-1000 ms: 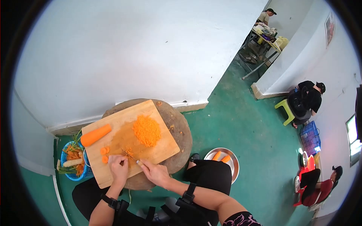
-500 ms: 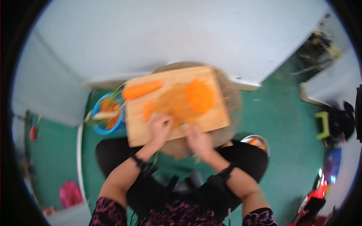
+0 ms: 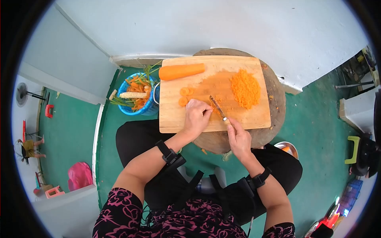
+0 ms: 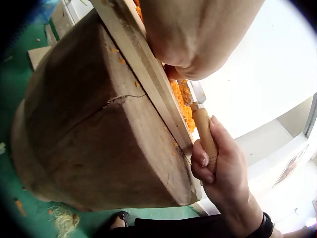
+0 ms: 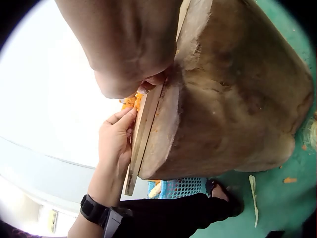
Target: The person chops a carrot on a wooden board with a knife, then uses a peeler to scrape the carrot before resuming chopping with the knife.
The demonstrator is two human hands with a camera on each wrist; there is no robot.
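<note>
Right hand (image 3: 239, 137) first: its fingers are wrapped around the pale wooden handle of a small knife (image 3: 219, 110), thumb laid along the top, a firm grasp that the left wrist view (image 4: 218, 168) shows plainly. The knife is slim, with a short narrow blade dusted in orange bits. Its long axis runs diagonally: handle toward the person at the board's near edge, tip pointing up and to the left across the board, toward the wall. The blade lies low over a small heap of minced carrot, right beside the other hand.

Left hand (image 3: 196, 117) sits on the cutting board (image 3: 174, 119), fingers curled down with their tips against the wood by the blade; whether they pinch a piece under them cannot be made out. The right wrist view (image 5: 116, 141) shows that hand bent over the board's edge with orange shreds at its fingertips.

Moving outward: three carrot slices (image 3: 184, 95) lie just beyond the left hand, a whole peeled carrot (image 3: 181, 71) lies lengthwise along the far edge, and a mound of grated carrot (image 3: 245, 89) sits on the right part of the board. The board rests on a round wooden block (image 3: 274, 99). Left of it stands a blue basket (image 3: 149, 107) holding peelings and green tops; a metal bowl (image 3: 286, 147) is by the right knee.
</note>
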